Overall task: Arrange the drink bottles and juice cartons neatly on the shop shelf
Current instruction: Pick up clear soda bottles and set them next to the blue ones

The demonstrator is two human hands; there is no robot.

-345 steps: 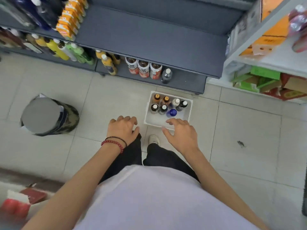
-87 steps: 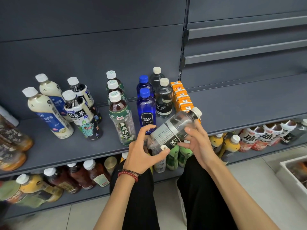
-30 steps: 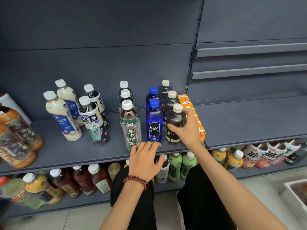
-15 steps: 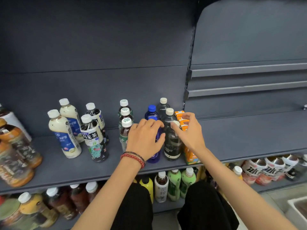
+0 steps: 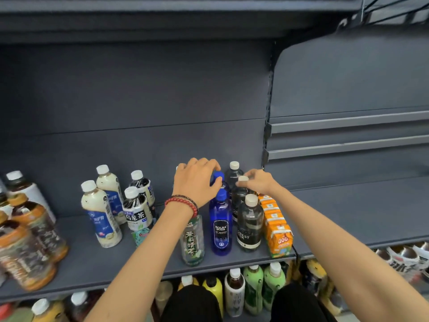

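Note:
On the grey shop shelf (image 5: 348,217) stand rows of drinks: green tea bottles (image 5: 192,242), blue soda bottles (image 5: 220,226), dark soda bottles (image 5: 249,228) and a line of orange juice cartons (image 5: 276,226). My left hand (image 5: 197,180) reaches over the tops of the rear tea bottles. Its index finger and thumb close round the blue cap of the rear blue bottle (image 5: 218,176). With its fingertips, my right hand (image 5: 257,182) pinches the white cap of the middle dark soda bottle (image 5: 239,196). A third dark bottle (image 5: 234,173) stands behind it.
Cream milk-tea bottles (image 5: 101,217) and oolong tea bottles (image 5: 138,212) stand to the left, with brown tea bottles (image 5: 30,240) at the far left. The lower shelf holds more bottles (image 5: 253,289). To the right of the cartons the shelf surface is bare.
Both hands have moved further back along the rows. The left went from the front blue bottle to the rear one, the right from the front dark bottle to the middle one.

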